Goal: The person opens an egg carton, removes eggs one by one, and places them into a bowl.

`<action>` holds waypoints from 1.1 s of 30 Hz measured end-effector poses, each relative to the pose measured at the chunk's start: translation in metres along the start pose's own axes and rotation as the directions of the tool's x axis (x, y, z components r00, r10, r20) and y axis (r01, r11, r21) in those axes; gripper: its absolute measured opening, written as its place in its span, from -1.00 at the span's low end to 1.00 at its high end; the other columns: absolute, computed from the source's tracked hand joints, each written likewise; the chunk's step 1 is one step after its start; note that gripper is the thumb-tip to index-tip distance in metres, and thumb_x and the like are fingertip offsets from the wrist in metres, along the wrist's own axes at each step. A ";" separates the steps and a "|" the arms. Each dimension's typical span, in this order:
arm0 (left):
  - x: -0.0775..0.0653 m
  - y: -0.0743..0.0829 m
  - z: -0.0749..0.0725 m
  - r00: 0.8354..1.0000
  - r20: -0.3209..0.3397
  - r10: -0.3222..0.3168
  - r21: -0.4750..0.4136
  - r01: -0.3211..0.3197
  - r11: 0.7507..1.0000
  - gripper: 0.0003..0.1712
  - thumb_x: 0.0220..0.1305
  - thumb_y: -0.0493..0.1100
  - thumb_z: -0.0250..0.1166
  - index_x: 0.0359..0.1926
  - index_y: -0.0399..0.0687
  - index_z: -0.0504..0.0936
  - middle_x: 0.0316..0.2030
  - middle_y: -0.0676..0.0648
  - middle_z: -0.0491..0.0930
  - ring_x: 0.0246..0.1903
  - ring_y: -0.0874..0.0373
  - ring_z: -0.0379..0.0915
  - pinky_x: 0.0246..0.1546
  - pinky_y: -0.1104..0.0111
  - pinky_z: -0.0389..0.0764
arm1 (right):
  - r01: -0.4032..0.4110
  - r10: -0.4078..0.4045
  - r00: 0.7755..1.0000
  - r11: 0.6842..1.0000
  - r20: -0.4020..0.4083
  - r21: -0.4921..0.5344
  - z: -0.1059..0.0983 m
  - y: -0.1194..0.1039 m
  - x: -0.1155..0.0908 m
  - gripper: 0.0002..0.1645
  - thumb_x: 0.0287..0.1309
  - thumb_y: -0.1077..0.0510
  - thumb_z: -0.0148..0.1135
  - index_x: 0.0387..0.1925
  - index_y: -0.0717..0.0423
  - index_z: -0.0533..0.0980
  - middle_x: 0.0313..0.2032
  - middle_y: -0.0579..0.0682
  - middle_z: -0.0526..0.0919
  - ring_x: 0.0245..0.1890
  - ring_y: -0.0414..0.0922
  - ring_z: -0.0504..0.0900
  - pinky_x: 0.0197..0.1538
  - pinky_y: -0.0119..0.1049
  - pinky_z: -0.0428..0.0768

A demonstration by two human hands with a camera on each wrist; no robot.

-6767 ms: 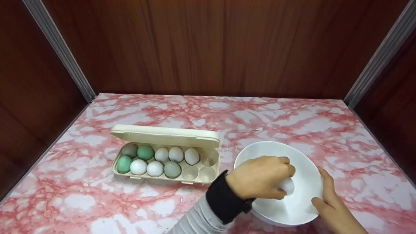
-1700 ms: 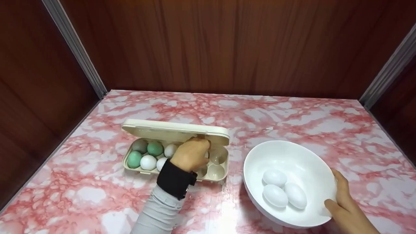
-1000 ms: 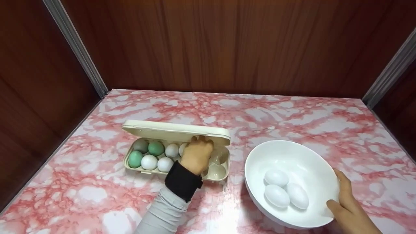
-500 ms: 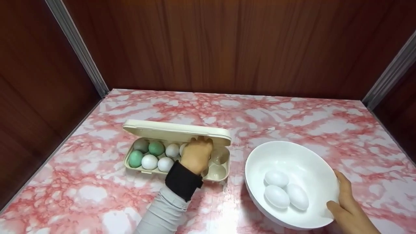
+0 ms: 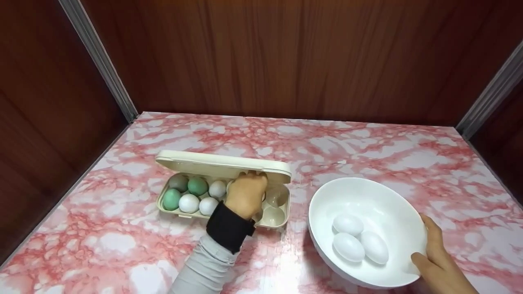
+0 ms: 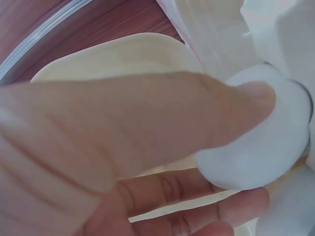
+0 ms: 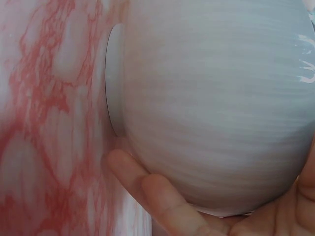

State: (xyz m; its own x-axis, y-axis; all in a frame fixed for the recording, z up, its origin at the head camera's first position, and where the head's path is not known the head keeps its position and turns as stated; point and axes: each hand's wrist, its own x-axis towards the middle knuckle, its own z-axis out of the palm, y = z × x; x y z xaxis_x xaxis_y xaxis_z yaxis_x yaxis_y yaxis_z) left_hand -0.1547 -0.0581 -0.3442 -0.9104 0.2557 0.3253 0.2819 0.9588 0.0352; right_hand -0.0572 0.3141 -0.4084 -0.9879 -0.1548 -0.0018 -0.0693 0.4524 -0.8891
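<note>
My left hand (image 5: 246, 195), with a black band at the wrist, reaches into the cream egg carton (image 5: 224, 161) under its raised lid. In the left wrist view, the thumb and fingers pinch a white egg (image 6: 261, 142); the hand covers that egg in the head view. Green, grey-green and white eggs fill the carton's left part, while cups at its right end are bare. On the right, my right hand (image 5: 439, 255) grips the white bowl (image 5: 392, 208) by its side, thumb over the rim. Three white eggs (image 5: 348, 247) lie together inside. Fingers (image 7: 170, 206) curve beneath the bowl's wall in the right wrist view.
The carton and bowl stand side by side on a red-and-white marbled table (image 5: 261, 134), with a gap between them. Dark wood panels (image 5: 294, 57) with grey metal corner strips (image 5: 100, 57) enclose the back and sides.
Several seconds ago my left hand held a white egg inside the bowl; it has since moved left into the carton, and three eggs lie in the bowl. Over the last second both hands barely move.
</note>
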 end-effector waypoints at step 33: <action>-0.003 0.006 -0.036 0.977 0.208 0.056 -0.142 -0.027 0.989 -0.71 -0.08 -0.33 0.41 -0.24 -0.09 0.65 -0.22 -0.16 0.70 -0.20 -0.17 0.64 -0.45 -0.08 0.63 | 0.017 -0.016 1.000 0.999 -0.027 0.038 0.003 -0.002 -0.002 -0.06 0.21 0.54 -0.29 0.47 0.04 -0.40 0.32 0.31 -0.14 -0.06 -0.53 0.36 -0.20 -0.51 0.48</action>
State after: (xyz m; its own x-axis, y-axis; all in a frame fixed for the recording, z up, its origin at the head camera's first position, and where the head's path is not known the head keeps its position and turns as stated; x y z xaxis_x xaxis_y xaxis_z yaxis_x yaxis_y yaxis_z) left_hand -0.1393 -0.0577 -0.3108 -0.9361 0.3295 0.1232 0.3464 0.9242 0.1605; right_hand -0.0544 0.3113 -0.4081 -0.9901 -0.1382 0.0246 -0.0807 0.4163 -0.9056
